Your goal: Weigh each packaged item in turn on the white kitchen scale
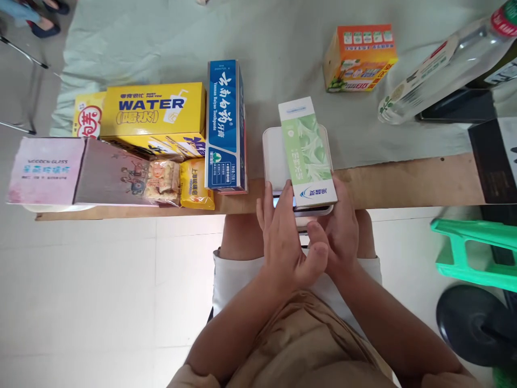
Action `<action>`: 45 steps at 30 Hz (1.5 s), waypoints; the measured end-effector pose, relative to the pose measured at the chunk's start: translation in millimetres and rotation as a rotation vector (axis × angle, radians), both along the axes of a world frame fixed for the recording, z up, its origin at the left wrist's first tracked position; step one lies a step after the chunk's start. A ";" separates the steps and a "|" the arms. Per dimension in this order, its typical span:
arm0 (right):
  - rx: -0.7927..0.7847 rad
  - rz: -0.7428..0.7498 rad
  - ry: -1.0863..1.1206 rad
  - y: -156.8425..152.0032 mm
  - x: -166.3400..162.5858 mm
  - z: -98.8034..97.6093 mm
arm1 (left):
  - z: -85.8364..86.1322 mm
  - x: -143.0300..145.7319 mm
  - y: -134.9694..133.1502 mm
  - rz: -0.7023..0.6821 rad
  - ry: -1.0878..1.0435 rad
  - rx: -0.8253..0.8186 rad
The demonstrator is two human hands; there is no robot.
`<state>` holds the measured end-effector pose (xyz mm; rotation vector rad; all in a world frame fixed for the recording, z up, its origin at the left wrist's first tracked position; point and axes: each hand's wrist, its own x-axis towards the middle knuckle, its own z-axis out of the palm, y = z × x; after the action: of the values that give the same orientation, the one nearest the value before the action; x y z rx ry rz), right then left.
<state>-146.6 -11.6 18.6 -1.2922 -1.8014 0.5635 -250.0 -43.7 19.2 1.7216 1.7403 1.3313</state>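
In front of me, a white kitchen scale (275,156) sits at the table's near edge, its lit display partly covered by fingers. Lying tilted across it is a long green and white box (305,151). My left hand (283,245) rests at the scale's front left, fingers stretched forward over the display area and thumb apart. Along the scale's front right corner, beside the box's near end, lies my right hand (343,229), its fingers extended and its thumb apart. Neither hand is wrapped round anything.
Left of the scale stand a blue toothpaste box (223,118), a yellow WATER box (155,110), a pinkish box (46,170), a wrapped snack (162,180) and a yellow packet (196,183). Rightward are an orange box (361,59), a clear bottle (438,70) and a green stool (472,229).
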 end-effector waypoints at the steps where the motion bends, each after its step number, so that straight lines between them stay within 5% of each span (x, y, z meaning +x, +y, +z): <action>1: 0.045 -0.021 -0.022 2.4 1.4 -0.8 | 0.8 -1.2 0.9 0.007 0.004 0.007; 7: 0.106 -0.031 -0.041 9.3 17.7 -10.0 | -6.5 -13.5 8.2 0.043 -0.024 0.083; 13: 0.132 -0.017 0.106 10.1 58.6 -17.0 | -20.3 -36.2 11.9 0.106 -0.319 0.431; 26: -0.010 -0.104 0.142 -27.9 79.9 -8.5 | -11.1 -36.0 -3.8 0.111 -0.433 0.024; 34: -0.040 -0.104 0.133 -32.4 78.4 -9.8 | -2.4 -49.1 -11.7 -0.015 -0.464 0.029; 39: -0.044 -0.063 0.116 -18.9 67.3 -6.6 | -4.4 -49.4 -4.0 0.024 -0.473 0.028; 45: -0.089 0.090 0.183 4.3 40.6 4.5 | -7.1 -32.8 16.6 -0.063 -0.268 0.152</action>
<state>-105.9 -7.3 23.0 -1.1813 -1.7047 0.7942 -282.9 -27.1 12.0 1.5731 1.4588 1.6177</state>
